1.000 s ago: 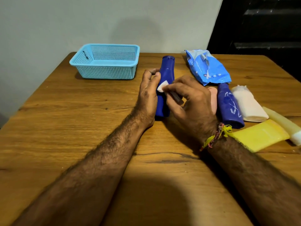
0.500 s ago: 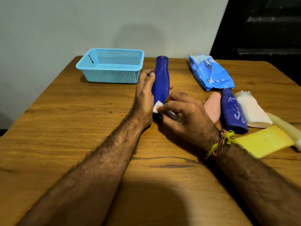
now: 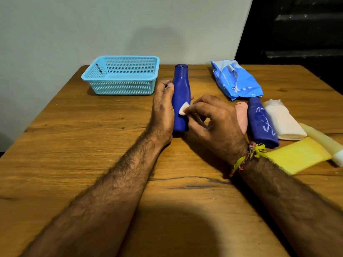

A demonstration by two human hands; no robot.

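Observation:
A dark blue bottle (image 3: 181,91) lies lengthwise on the wooden table (image 3: 92,145), its cap pointing away from me. My left hand (image 3: 163,110) grips its left side, fingers curled around the body. My right hand (image 3: 215,121) pinches a small white pad (image 3: 183,110) against the bottle's lower right side. A thin dark stick also runs through the fingers of that hand.
A light blue mesh basket (image 3: 121,75) stands at the back left. To the right lie a blue wipes pack (image 3: 235,79), a pink bottle (image 3: 242,115), a second dark blue bottle (image 3: 261,123), a white bottle (image 3: 283,122), a yellow pouch (image 3: 298,154) and a pale tube (image 3: 323,140).
The white pad in my right hand slid down the bottle toward its base, then back up a little. My left hand kept its grip on the bottle.

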